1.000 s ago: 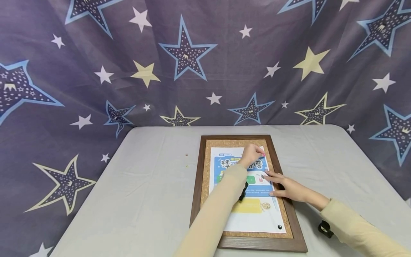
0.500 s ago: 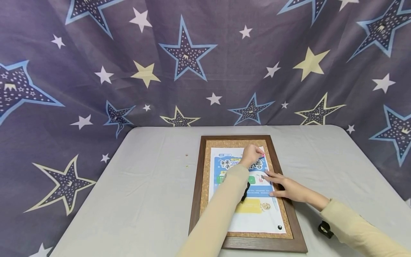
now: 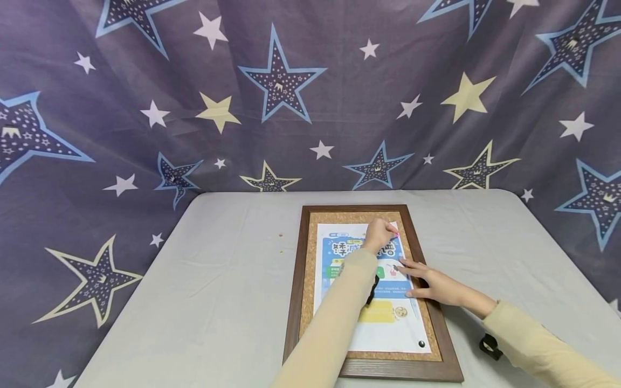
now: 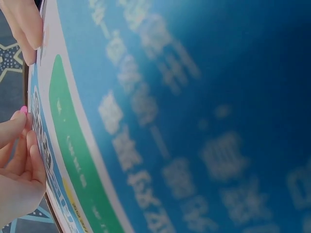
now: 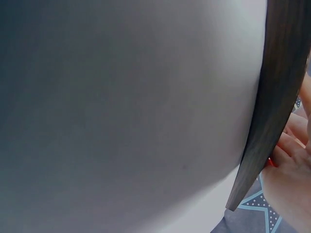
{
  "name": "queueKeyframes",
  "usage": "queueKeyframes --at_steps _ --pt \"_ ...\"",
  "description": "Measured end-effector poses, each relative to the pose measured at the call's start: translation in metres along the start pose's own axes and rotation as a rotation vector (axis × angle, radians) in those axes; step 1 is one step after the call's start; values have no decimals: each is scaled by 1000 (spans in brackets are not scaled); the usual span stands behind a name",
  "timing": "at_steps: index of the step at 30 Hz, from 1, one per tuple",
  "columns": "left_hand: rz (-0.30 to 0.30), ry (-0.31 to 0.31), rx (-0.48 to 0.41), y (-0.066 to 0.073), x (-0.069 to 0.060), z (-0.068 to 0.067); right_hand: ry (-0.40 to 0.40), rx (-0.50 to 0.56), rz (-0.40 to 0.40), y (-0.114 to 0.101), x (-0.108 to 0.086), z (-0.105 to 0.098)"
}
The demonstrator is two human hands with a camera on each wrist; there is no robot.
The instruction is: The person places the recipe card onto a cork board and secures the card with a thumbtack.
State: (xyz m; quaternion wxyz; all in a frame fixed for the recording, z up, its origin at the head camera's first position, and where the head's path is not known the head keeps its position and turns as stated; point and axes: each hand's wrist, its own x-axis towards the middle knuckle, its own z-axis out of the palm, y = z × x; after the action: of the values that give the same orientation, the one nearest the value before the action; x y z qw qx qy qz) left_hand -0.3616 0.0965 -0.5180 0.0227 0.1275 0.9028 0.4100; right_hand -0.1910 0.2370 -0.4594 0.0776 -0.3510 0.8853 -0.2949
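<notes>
My left hand (image 3: 379,235) reaches across a printed paper sheet (image 3: 356,337) to its upper right corner. Its thumb and fingertips pinch a pink push pin (image 4: 24,110), whose point is hidden at the paper. Lower down, my right hand (image 3: 439,285) rests with spread fingers on the sheet's right edge, its palm side over the wooden frame. The sheet lies on a brown-framed cork board (image 3: 339,216). A black push pin (image 3: 421,344) stands in the sheet's lower right corner. My left sleeve covers part of the sheet, including its lower left corner.
The board lies on a table with a pale grey cloth (image 3: 218,291). Left of the board are two tiny specks, one reddish (image 3: 280,235) and one yellow (image 3: 281,251). A dark star-patterned curtain (image 3: 335,118) hangs behind the table.
The left forearm has shifted slightly to the right, while the left hand stays at the same corner with the pink push pin. The right hand keeps its place on the sheet.
</notes>
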Motion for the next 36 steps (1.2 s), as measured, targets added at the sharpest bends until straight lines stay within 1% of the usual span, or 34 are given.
queueKeyframes --at_steps 1,2,3,4,5,6,7,8,9,10,11,12,13,14,15,16,17,18,19,20,21,23,24,25,28,29,31,32,34,35,36 --pt "-8 -4 6 -2 3 3 0 0 -1 0 0 0" --pt "20 27 24 -11 11 12 2 0 -4 0 0 0" --pt "35 52 37 -22 21 25 2 -2 -6 0 0 0" --pt "4 45 52 -30 30 34 1 -4 -8 1 0 0" --pt "-15 40 56 -42 44 48 1 -4 -10 1 1 1" --pt "6 69 64 -60 60 65 1 -5 -13 1 1 0" --pt "17 96 83 -69 69 77 1 -5 -13 1 0 1" --pt "34 118 94 -74 72 83 2 -6 -14 1 0 1" --pt "31 117 97 -73 71 80 2 -4 -14 1 0 1" --pt "20 118 114 -57 56 66 3 -2 -13 1 0 1" --pt "10 99 112 -46 47 56 4 1 -12 0 0 0" --pt "19 107 118 -35 36 45 5 1 -11 0 0 0" --pt "-7 82 116 -21 24 32 6 1 -10 0 0 0" --pt "-5 84 120 -17 20 29 8 1 -10 0 0 0" --pt "-6 88 124 -19 23 32 8 0 -10 0 0 0" --pt "-16 80 125 -24 29 36 7 -2 -9 -1 1 0" --pt "-20 66 110 -44 50 55 6 -4 -8 -1 1 0" --pt "-11 89 119 -60 65 72 5 -7 -8 -1 1 0" --pt "-29 81 125 -74 80 86 5 -8 -8 -1 1 -1" --pt "-4 105 128 -88 92 99 5 -7 -7 -1 1 -1" --pt "-7 104 126 -98 102 109 3 -5 -5 -2 1 -1" --pt "-5 105 125 -109 112 119 2 -3 -2 -2 1 -1" --pt "7 117 125 -109 111 119 2 1 -1 -2 1 0" --pt "18 123 125 -104 106 114 2 3 1 -2 1 0" --pt "0 124 131 -77 79 90 1 0 8 -1 1 0" --pt "-27 101 126 -64 68 78 2 -1 8 -1 1 0" --pt "-10 116 114 -48 52 64 5 -4 11 -1 0 1" --pt "-15 113 106 -44 47 60 6 -6 11 0 0 1" --pt "-13 101 84 -46 49 61 7 -7 10 0 0 0" --pt "-12 94 73 -51 54 65 8 -8 9 0 0 0" --pt "11 110 71 -61 62 73 8 -8 9 0 0 0"
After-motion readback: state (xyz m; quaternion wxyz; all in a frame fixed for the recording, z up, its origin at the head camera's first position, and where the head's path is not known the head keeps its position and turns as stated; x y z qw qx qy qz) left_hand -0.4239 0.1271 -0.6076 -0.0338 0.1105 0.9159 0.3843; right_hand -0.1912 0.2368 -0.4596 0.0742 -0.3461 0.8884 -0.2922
